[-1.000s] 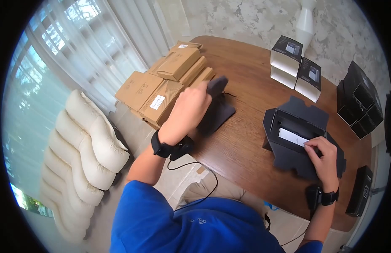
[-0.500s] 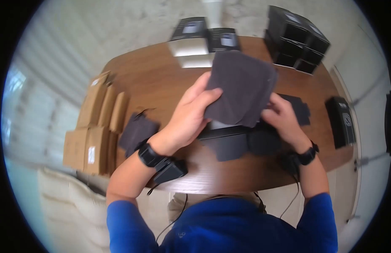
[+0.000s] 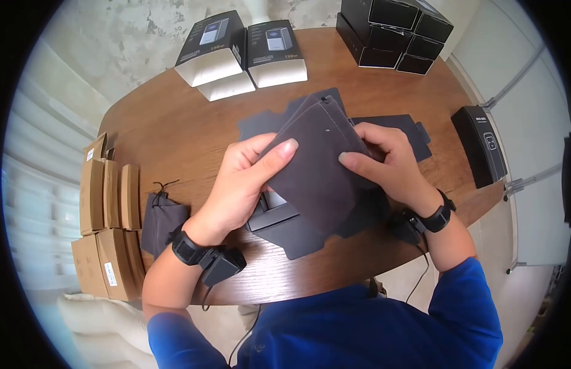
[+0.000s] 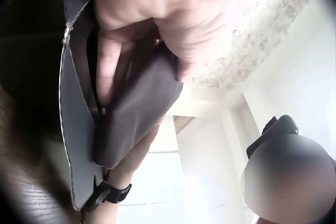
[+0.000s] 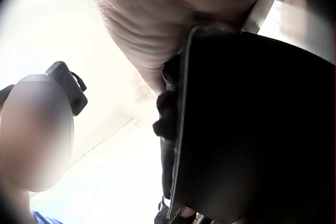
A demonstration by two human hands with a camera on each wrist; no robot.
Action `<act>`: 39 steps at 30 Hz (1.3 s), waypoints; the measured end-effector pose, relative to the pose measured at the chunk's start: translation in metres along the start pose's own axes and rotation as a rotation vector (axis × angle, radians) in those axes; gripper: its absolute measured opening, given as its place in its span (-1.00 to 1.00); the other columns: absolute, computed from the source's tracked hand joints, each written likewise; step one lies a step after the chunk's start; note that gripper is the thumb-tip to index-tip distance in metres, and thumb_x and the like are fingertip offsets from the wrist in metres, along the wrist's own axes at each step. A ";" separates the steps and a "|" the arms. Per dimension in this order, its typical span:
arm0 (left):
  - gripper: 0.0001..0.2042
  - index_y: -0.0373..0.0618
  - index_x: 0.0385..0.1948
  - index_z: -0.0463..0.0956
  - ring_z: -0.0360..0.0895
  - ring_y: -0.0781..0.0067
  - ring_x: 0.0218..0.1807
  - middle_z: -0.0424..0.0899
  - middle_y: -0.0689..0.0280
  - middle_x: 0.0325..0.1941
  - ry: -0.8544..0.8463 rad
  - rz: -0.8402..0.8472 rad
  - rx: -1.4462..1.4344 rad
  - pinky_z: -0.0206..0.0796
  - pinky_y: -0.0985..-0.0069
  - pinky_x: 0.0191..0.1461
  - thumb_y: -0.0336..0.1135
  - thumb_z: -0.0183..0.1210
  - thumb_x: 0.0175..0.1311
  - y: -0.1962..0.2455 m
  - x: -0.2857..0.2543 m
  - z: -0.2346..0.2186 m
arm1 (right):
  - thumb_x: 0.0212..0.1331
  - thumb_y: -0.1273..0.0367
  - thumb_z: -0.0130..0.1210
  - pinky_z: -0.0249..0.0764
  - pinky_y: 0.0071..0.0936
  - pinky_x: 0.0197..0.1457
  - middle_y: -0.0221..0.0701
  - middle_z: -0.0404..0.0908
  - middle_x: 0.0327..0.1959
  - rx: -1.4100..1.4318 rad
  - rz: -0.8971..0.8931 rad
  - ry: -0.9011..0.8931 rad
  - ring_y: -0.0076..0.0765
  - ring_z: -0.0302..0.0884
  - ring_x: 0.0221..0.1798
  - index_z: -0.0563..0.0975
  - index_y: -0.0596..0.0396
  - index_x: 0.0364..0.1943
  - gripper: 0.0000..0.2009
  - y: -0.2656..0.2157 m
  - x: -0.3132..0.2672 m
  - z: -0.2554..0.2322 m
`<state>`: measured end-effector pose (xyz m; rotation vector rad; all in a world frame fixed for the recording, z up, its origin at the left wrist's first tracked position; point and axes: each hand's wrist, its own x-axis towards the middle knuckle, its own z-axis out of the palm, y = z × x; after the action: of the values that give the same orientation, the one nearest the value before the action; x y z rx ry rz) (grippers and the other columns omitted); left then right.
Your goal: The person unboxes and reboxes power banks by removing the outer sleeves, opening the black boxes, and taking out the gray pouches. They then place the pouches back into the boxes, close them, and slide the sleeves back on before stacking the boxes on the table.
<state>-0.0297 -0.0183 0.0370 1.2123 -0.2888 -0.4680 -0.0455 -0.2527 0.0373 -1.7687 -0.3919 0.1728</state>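
Both hands hold a dark grey fabric pouch (image 3: 316,172) over an unfolded black box (image 3: 274,216). My left hand (image 3: 245,175) pinches its left side, thumb lying on top of the cloth. On the opposite side, my right hand (image 3: 393,163) grips it with the thumb on top and fingers underneath. The pouch's stitched end points away from me. In the left wrist view the cloth (image 4: 142,108) hangs beside a black cardboard flap (image 4: 79,129). The pouch covers most of the box's inside. A second drawstring pouch (image 3: 164,221) lies on the table by my left forearm.
Brown cardboard boxes (image 3: 104,258) are stacked at the table's left edge. Two printed boxes (image 3: 276,52) with open white ends stand at the back. Several black boxes (image 3: 393,37) are piled at the back right. A narrow black box (image 3: 479,144) stands at the right edge.
My left hand has carried the pouch from beside the brown boxes to over the black box. The right hand left the white paper inside and took the pouch's other side. The pouch has since turned and tilted.
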 end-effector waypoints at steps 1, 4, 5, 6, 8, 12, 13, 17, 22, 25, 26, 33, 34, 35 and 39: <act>-0.72 -0.21 -0.16 0.52 0.61 0.65 -0.32 0.64 0.34 -0.32 0.033 -0.003 0.079 0.53 0.70 -0.22 -0.16 -0.01 0.43 -0.001 0.000 0.001 | 0.20 0.40 0.18 0.45 -0.69 -0.17 -0.46 0.61 -0.22 0.065 -0.021 0.014 -0.69 0.50 -0.24 0.51 0.26 -0.04 -0.71 0.001 0.000 0.001; -0.75 -0.21 -0.15 0.49 0.61 0.64 -0.28 0.63 0.34 -0.28 0.093 0.050 -0.015 0.52 0.67 -0.17 -0.20 -0.04 0.45 -0.005 0.002 -0.006 | 0.20 0.42 0.18 0.43 -0.66 -0.16 -0.44 0.59 -0.18 0.265 -0.056 0.079 -0.67 0.47 -0.23 0.47 0.24 0.04 -0.66 0.000 0.001 0.004; -0.75 -0.21 -0.15 0.49 0.61 0.64 -0.28 0.63 0.34 -0.28 0.097 0.054 -0.016 0.52 0.67 -0.17 -0.20 -0.04 0.45 -0.005 0.002 -0.006 | 0.20 0.43 0.17 0.42 -0.63 -0.13 -0.43 0.58 -0.15 0.400 -0.072 0.128 -0.65 0.47 -0.20 0.44 0.23 0.09 -0.63 -0.001 0.003 0.005; -0.75 -0.21 -0.12 0.47 0.61 0.64 -0.26 0.63 0.34 -0.24 0.104 0.120 -0.111 0.52 0.66 -0.17 -0.22 -0.05 0.45 -0.006 0.002 -0.005 | 0.20 0.45 0.16 0.43 -0.56 0.01 -0.40 0.57 -0.08 0.329 -0.073 0.024 -0.58 0.48 -0.08 0.39 0.23 0.15 -0.58 0.001 0.002 -0.006; -0.74 -0.22 -0.02 0.41 0.59 0.62 -0.16 0.60 0.30 -0.12 0.103 0.200 -0.209 0.52 0.62 -0.12 -0.24 -0.08 0.47 -0.004 0.001 -0.004 | 0.19 0.43 0.18 0.43 -0.56 0.04 -0.40 0.58 -0.08 0.360 -0.094 0.035 -0.56 0.48 -0.06 0.41 0.24 0.12 -0.59 0.003 0.001 0.003; -0.71 -0.22 0.06 0.39 0.57 0.60 -0.08 0.59 0.28 -0.05 0.046 0.209 -0.185 0.48 0.60 -0.04 -0.25 -0.03 0.44 -0.005 -0.002 0.003 | 0.12 0.39 0.26 0.43 -0.56 0.06 -0.38 0.60 -0.08 0.094 -0.103 0.114 -0.54 0.50 -0.04 0.48 0.26 0.05 -0.59 0.000 0.000 0.010; -0.69 -0.23 0.08 0.39 0.56 0.59 -0.06 0.59 0.27 -0.03 0.030 0.202 -0.114 0.45 0.59 0.00 -0.25 0.01 0.42 -0.005 -0.004 0.005 | 0.12 0.39 0.26 0.43 -0.56 0.06 -0.38 0.60 -0.08 0.093 -0.103 0.117 -0.54 0.50 -0.04 0.48 0.26 0.05 -0.59 -0.001 0.000 0.009; -0.68 -0.24 0.06 0.43 0.54 0.61 -0.05 0.61 0.27 -0.02 -0.034 0.145 -0.021 0.39 0.60 0.04 -0.30 0.13 0.34 -0.006 -0.002 0.001 | 0.08 0.37 0.30 0.45 -0.54 0.04 -0.38 0.62 -0.10 0.160 -0.021 0.121 -0.53 0.53 -0.08 0.50 0.26 0.01 -0.58 -0.002 0.003 0.006; -0.71 -0.27 -0.01 0.48 0.54 0.64 -0.11 0.65 0.30 -0.10 -0.042 0.067 0.088 0.42 0.62 0.02 -0.42 0.19 0.27 -0.004 -0.002 0.003 | 0.05 0.38 0.31 0.45 -0.54 0.05 -0.38 0.63 -0.09 0.108 -0.042 0.074 -0.56 0.53 -0.07 0.53 0.22 -0.01 -0.60 -0.002 0.002 0.006; -0.70 -0.29 -0.02 0.47 0.55 0.64 -0.13 0.65 0.30 -0.11 -0.056 0.049 0.124 0.43 0.63 0.00 -0.48 0.22 0.22 -0.005 -0.001 0.003 | 0.02 0.40 0.32 0.43 -0.55 0.06 -0.43 0.61 -0.07 0.117 -0.117 0.052 -0.57 0.51 -0.05 0.54 0.15 0.00 -0.60 -0.001 0.004 0.008; -0.69 -0.29 -0.02 0.47 0.56 0.64 -0.14 0.65 0.30 -0.11 -0.056 0.057 0.140 0.44 0.63 -0.01 -0.51 0.23 0.20 -0.006 0.000 0.002 | 0.02 0.43 0.31 0.43 -0.55 0.06 -0.45 0.61 -0.07 0.034 -0.149 0.047 -0.55 0.51 -0.04 0.55 0.11 0.02 -0.60 -0.001 0.004 0.007; -0.67 -0.31 0.02 0.44 0.58 0.61 -0.11 0.61 0.25 -0.04 -0.057 0.063 0.059 0.45 0.64 0.00 -0.63 0.12 0.19 -0.004 0.004 -0.006 | 0.02 0.56 0.22 0.42 -0.48 0.09 -0.41 0.52 0.02 -0.224 -0.375 0.099 -0.42 0.50 0.01 0.64 -0.06 -0.05 -0.64 0.003 0.006 0.007; -0.67 -0.33 0.04 0.43 0.58 0.60 -0.09 0.61 0.24 -0.03 -0.084 -0.006 -0.033 0.44 0.65 0.00 -0.62 0.05 0.21 0.000 0.004 -0.008 | 0.02 0.56 0.22 0.42 -0.48 0.09 -0.41 0.52 0.02 -0.225 -0.374 0.095 -0.42 0.50 0.01 0.64 -0.06 -0.05 -0.64 0.003 0.006 0.006; -0.67 -0.35 0.05 0.42 0.58 0.59 -0.08 0.60 0.22 -0.02 -0.111 -0.074 -0.125 0.44 0.66 0.00 -0.62 -0.02 0.24 0.003 0.004 -0.009 | 0.02 0.57 0.20 0.43 -0.48 0.10 -0.38 0.49 0.07 -0.218 -0.415 0.082 -0.39 0.48 0.05 0.67 -0.07 -0.10 -0.67 0.003 0.005 0.005; -0.63 -0.35 0.12 0.37 0.56 0.46 0.03 0.56 0.15 0.07 -0.161 -0.069 -0.103 0.43 0.54 0.09 -0.39 -0.01 0.31 -0.001 0.006 -0.013 | -0.01 0.61 0.16 0.43 -0.44 0.16 -0.29 0.46 0.16 -0.066 -0.572 -0.041 -0.27 0.42 0.18 0.72 -0.06 -0.27 -0.73 0.006 0.008 0.007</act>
<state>-0.0188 -0.0105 0.0318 1.0890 -0.3564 -0.6349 -0.0387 -0.2447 0.0308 -1.6497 -0.9211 -0.2127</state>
